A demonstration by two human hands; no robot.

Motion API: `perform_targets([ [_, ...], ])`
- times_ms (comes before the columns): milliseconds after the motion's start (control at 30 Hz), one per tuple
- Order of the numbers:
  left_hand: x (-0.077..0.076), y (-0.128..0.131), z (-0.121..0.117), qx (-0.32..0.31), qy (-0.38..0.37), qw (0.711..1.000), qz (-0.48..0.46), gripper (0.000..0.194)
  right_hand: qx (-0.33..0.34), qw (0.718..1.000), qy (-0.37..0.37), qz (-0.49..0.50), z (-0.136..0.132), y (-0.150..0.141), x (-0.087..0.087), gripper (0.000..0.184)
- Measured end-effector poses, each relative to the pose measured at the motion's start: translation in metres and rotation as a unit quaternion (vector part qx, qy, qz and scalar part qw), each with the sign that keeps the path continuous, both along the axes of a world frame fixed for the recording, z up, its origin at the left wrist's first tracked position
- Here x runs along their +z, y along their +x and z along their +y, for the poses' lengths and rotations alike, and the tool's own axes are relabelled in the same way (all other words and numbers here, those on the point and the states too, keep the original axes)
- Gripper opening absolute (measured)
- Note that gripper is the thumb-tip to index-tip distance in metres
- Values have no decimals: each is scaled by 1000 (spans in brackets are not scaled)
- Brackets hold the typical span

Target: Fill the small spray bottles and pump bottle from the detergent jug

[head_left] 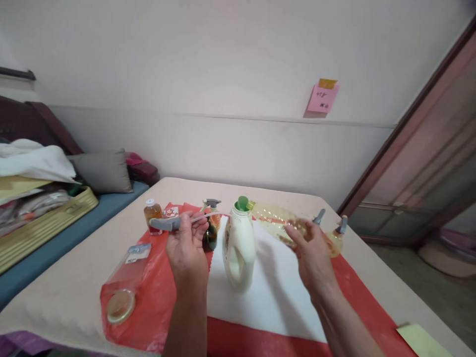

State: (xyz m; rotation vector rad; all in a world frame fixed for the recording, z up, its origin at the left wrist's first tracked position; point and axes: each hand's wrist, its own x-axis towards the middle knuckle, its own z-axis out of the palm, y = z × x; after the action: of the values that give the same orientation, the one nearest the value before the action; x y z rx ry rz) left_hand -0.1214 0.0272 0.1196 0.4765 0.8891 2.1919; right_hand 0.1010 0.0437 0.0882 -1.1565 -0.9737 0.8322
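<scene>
My left hand is closed around a grey pump head, whose nozzle points left. Its thin clear tube reaches right toward the mouth of a cream jug. The jug stands upright with a green piece in its opening. At the right, my right hand has its fingers curled about the near end of a clear yellowish bottle. That bottle lies sideways behind the jug, its neck close to the jug's mouth. A dark bottle stands just beyond my left hand.
A white sheet lies over red plastic on the table. An amber bottle stands at left, a pump bottle at right. A round lid lies front left. The wall rises behind the table.
</scene>
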Motion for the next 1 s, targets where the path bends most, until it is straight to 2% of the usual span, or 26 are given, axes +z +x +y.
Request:
perform_targets([
  [33,-2,4,1,-8,1,1000,-3,32,36,993,-29,112,-4,1,-13,49],
  [100,-6,11,4,-22,4,1000,-12,32,95,955,-75,270,-10,3,-32,42],
  [167,-10,17,6,-35,10,999,-22,28,125,932,-86,328,-14,6,-43,39],
  [333,-15,27,9,-45,34,998,-19,22,147,926,-65,341,-17,17,-57,39],
  [433,-19,34,11,-75,18,997,2,22,154,924,-56,347,-19,19,-61,40],
  [567,-31,52,9,-162,-28,985,57,30,153,925,-54,345,-27,15,-62,40],
  [733,-39,74,0,-284,-77,951,95,40,217,920,-18,326,-43,6,-57,44],
  [833,-35,78,-3,-328,-50,940,78,46,198,929,-1,313,-52,4,-53,47],
  [1000,-33,78,-4,-343,-16,937,69,43,159,952,31,262,-59,9,-48,50],
])
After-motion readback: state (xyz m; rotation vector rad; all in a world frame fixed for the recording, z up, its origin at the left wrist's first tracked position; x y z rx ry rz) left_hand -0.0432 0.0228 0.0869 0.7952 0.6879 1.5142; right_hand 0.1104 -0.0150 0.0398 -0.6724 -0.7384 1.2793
